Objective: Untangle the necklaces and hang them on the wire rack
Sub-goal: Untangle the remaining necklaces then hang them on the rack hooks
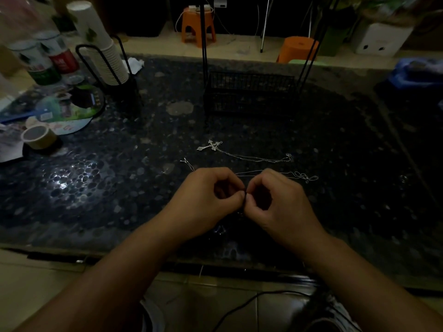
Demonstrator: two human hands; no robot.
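Observation:
My left hand (206, 197) and my right hand (278, 200) meet fingertip to fingertip over the dark pebbled table (119, 188), both pinching a thin dark cord (244, 202) that hangs down between them. A silver cross necklace (212, 146) lies flat beyond my hands, its chain trailing to the right. A second thin silver chain (303, 176) lies just behind my right hand, its other end showing left of my left hand. The black wire rack (250, 93) stands at the back middle, its tall uprights rising out of view.
A black holder with stacked paper cups (105, 58) stands back left, with bottles (51, 61), a tape roll (38, 136) and papers nearby. A blue bag (417, 73) sits far right. Orange stools (197, 26) stand on the floor behind. A cable (239, 307) runs below the table's front edge.

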